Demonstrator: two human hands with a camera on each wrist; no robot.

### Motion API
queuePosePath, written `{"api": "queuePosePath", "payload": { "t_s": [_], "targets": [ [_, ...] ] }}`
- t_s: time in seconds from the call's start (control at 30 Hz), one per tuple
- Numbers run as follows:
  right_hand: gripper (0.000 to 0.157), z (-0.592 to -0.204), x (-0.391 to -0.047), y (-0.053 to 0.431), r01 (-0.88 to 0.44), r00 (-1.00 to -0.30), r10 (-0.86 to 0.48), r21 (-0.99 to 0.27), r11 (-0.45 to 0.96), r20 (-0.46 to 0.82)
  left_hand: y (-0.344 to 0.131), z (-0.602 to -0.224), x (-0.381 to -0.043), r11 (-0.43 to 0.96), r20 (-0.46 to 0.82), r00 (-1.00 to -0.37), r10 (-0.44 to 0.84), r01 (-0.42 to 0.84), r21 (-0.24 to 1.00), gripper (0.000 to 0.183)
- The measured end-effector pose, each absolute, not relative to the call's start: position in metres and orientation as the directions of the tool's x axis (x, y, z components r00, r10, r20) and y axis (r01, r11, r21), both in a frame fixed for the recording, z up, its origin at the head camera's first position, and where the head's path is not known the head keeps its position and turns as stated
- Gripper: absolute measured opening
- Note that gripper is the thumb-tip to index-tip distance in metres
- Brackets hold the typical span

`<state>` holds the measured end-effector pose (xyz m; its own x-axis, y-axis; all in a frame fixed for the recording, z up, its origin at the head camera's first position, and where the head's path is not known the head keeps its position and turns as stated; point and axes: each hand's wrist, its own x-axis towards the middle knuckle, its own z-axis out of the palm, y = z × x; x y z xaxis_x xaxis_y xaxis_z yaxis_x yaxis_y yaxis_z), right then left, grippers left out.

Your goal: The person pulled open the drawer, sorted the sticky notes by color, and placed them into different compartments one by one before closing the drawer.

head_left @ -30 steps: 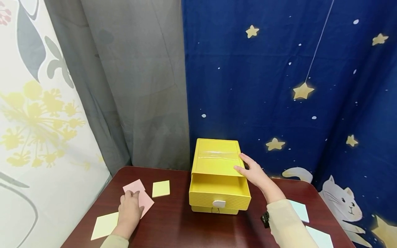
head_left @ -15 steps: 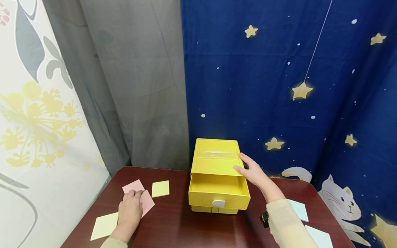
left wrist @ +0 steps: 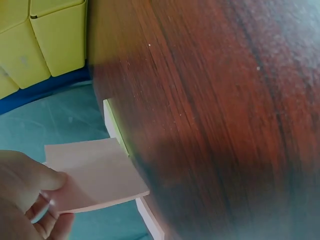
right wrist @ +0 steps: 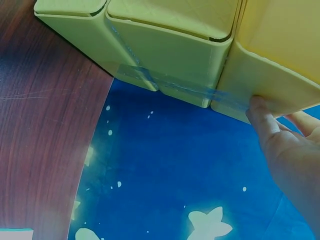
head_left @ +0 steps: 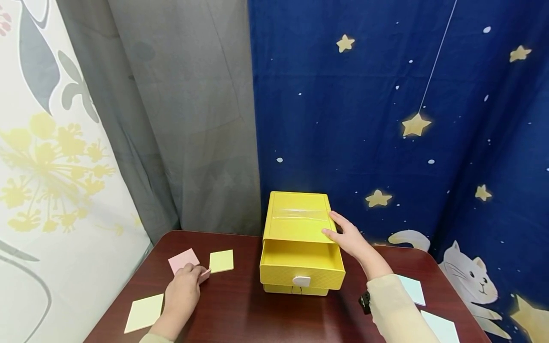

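Note:
My left hand (head_left: 183,291) pinches a pink sticky note pad (left wrist: 100,175) by one side, and the pad stands tilted, nearly edge-on in the head view. Another pink pad (head_left: 183,260) lies on the table just beyond the fingers. My right hand (head_left: 352,239) rests over the upper right edge of a yellow drawer box (head_left: 296,224), its fingers mostly straight against top and side. The top drawer (head_left: 274,275) is pulled out and its visible inside holds nothing. In the right wrist view a finger (right wrist: 262,117) presses the box's side near a strip of tape.
A small yellow note pad (head_left: 221,261) lies left of the box, and a larger pale yellow one (head_left: 144,312) near the left edge. Two light blue pads (head_left: 412,290) lie by the right forearm. Curtains hang behind the dark wooden table (head_left: 240,314).
The left hand has lifted the nearer pink pad off the table, tipping it up from flat to nearly edge-on. The right hand and the drawer box have stayed in place.

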<state>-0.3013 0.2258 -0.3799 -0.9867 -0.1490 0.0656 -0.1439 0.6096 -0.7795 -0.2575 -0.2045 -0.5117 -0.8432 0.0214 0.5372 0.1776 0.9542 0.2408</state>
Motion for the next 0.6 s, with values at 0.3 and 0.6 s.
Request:
{"api": "queuePosePath", "payload": {
  "t_s": [0.3,0.6],
  "targets": [
    [0.074,-0.38,-0.3,0.227,-0.146,-0.986,-0.15,-0.782,0.606,0.068,-0.194,-0.504,-0.25,0.941,0.68,-0.732,0.047,0.261,0.217,0.021],
    [0.074,-0.38,-0.3,0.227,-0.141,-0.987,-0.146,-0.785,0.603,0.065,-0.185,-0.5,-0.25,0.895,0.836,-0.541,0.099,0.415,0.163,0.019]
  ]
}}
